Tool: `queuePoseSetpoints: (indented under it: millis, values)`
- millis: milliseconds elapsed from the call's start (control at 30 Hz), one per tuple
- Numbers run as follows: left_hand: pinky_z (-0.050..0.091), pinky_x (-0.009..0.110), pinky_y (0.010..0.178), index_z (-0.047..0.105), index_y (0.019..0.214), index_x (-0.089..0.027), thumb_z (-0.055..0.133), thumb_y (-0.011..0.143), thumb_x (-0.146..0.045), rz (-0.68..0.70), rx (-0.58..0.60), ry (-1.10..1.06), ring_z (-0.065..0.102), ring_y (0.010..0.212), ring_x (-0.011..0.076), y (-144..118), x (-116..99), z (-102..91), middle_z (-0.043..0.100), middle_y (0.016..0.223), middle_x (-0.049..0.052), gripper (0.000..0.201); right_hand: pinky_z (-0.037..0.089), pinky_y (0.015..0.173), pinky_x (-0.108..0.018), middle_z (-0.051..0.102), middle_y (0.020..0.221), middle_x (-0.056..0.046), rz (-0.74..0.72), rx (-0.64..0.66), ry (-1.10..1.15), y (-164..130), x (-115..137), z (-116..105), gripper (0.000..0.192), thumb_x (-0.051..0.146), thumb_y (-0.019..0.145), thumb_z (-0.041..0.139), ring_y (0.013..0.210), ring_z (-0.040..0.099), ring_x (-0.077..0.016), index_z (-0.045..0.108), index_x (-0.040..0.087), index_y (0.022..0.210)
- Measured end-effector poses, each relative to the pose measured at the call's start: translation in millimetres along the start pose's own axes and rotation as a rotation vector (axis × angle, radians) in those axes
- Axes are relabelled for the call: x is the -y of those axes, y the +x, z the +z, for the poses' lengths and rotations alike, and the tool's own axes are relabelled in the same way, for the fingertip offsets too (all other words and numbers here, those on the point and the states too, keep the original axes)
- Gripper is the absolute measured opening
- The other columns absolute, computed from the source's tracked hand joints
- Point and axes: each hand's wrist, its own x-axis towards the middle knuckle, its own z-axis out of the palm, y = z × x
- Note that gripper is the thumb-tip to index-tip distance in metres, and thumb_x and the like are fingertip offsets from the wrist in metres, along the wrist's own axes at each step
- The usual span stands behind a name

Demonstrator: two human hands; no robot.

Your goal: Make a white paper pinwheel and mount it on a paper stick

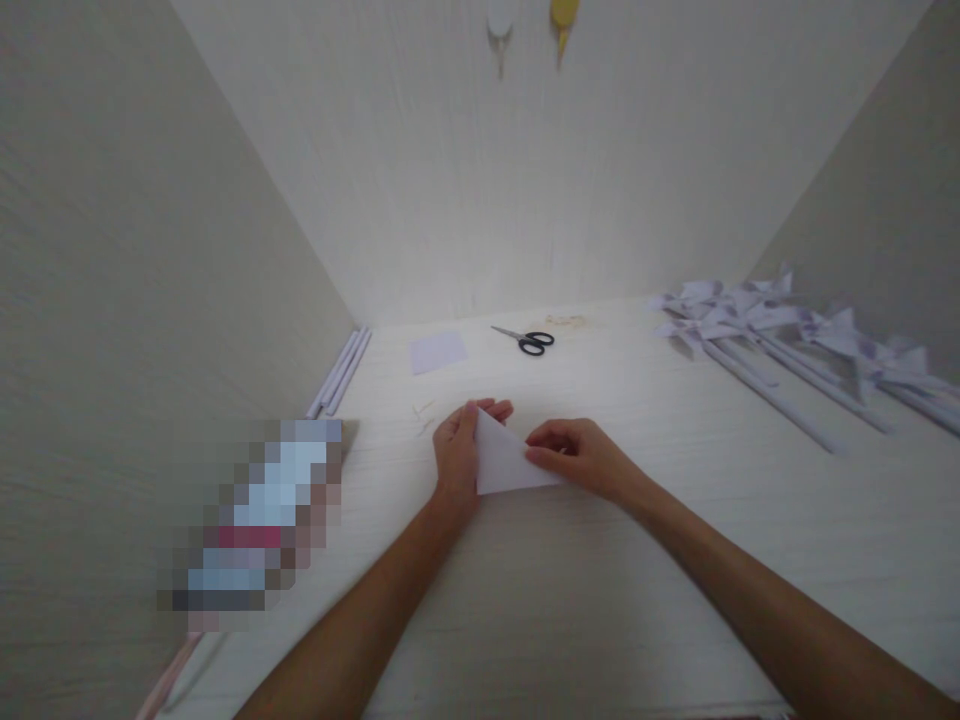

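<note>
A sheet of pale paper [506, 462], folded into a triangle, is held just above the white table between both hands. My left hand [457, 445] grips its left edge, thumb in front and fingers behind. At the right corner, my right hand [574, 455] pinches the paper between thumb and fingers. Beyond the hands lie black-handled scissors [529, 341], blades pointing left. A flat square of lilac paper [438, 353] rests to the left of the scissors.
Several paper pinwheels on sticks [750, 320] lie at the right. Rolled paper sticks [341, 372] lean near the left wall, behind a pixelated object [277, 500]. Small pale scraps [566, 321] lie by the scissors. Two hooks [562, 20] hang on the back wall.
</note>
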Motion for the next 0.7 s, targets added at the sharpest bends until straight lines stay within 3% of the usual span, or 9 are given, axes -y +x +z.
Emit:
queuePoseSetpoints:
  millis: [133,300,400,533,700]
  values:
    - [0.047,0.032,0.069,0.057,0.076,-0.011,0.05,0.074,-0.032,0.034,-0.013,0.013,0.064,0.072,0.0185,1.4,0.5,-1.5,0.068,0.073,0.009,0.022,0.039,0.047,-0.022,0.061,0.064,-0.003,0.009,0.026,0.005,-1.9,0.3,2.6,0.024,0.037,0.066,0.06,0.055,0.053,-0.011,0.062,0.015,0.075]
    - [0.047,0.029,0.067,0.058,0.076,-0.011,0.052,0.073,-0.034,0.017,0.014,-0.036,0.063,0.073,0.0168,0.0,1.9,-0.3,0.068,0.072,0.008,0.023,0.044,0.054,-0.024,0.063,0.069,-0.004,-0.013,-0.041,0.049,-0.2,-7.9,2.4,0.017,0.031,0.065,0.061,0.061,0.057,-0.0131,0.061,0.015,0.073]
    - [0.047,0.028,0.064,0.058,0.077,-0.011,0.052,0.073,-0.035,0.011,0.016,-0.071,0.063,0.072,0.0169,0.7,3.2,-0.2,0.068,0.072,0.008,0.025,0.046,0.057,-0.025,0.064,0.072,-0.004,-0.006,-0.146,0.147,2.6,-8.7,0.3,0.018,0.028,0.06,0.065,0.064,0.059,-0.014,0.061,0.015,0.072]
    - [0.046,0.027,0.063,0.059,0.077,-0.01,0.053,0.072,-0.035,0.031,0.018,-0.085,0.062,0.068,0.0152,2.7,3.9,-0.5,0.068,0.073,0.008,0.026,0.043,0.045,-0.022,0.064,0.069,-0.003,0.041,-0.358,0.262,5.2,-3.5,-3.7,0.027,0.029,0.053,0.07,0.049,0.055,-0.0104,0.059,0.015,0.072]
    - [0.046,0.027,0.068,0.06,0.077,-0.01,0.056,0.071,-0.031,0.017,0.092,-0.116,0.062,0.072,0.0144,2.1,2.6,0.1,0.068,0.077,0.009,0.022,0.031,0.035,-0.019,0.055,0.047,0.003,0.077,-0.517,0.226,4.5,-1.3,-7.5,0.03,0.032,0.052,0.07,0.037,0.043,-0.0064,0.06,0.014,0.075]
